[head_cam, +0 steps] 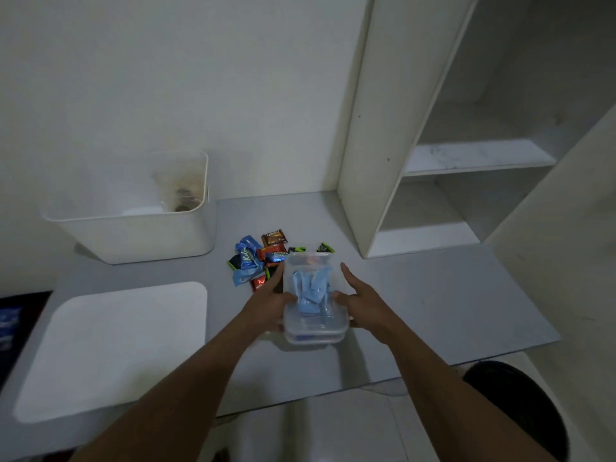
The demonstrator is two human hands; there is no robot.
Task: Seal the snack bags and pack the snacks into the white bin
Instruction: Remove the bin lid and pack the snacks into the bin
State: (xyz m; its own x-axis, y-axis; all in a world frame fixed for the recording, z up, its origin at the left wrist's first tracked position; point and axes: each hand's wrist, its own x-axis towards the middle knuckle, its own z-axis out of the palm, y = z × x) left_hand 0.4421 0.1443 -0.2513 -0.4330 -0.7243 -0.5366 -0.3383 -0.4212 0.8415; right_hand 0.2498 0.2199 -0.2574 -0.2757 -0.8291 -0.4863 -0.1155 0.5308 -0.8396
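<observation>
A clear plastic container [313, 301] with a lid and blue packets inside sits at the middle of the grey table, held between both hands. My left hand [266, 303] grips its left side, thumb over the lid. My right hand [358, 295] touches its right side with fingers extended forward and thumb against the wall. Behind it lies a pile of several small snack packets [258, 258] in blue, red, brown and black-green wrappers. The white bin [133, 235] stands at the back left with something dark at its bottom.
The bin's flat white lid [116, 348] lies at the front left of the grey table [433, 301]. A white shelf unit [433, 161] rises at the right, standing on the table. A dark round stool [520, 411] is below the table's front right edge.
</observation>
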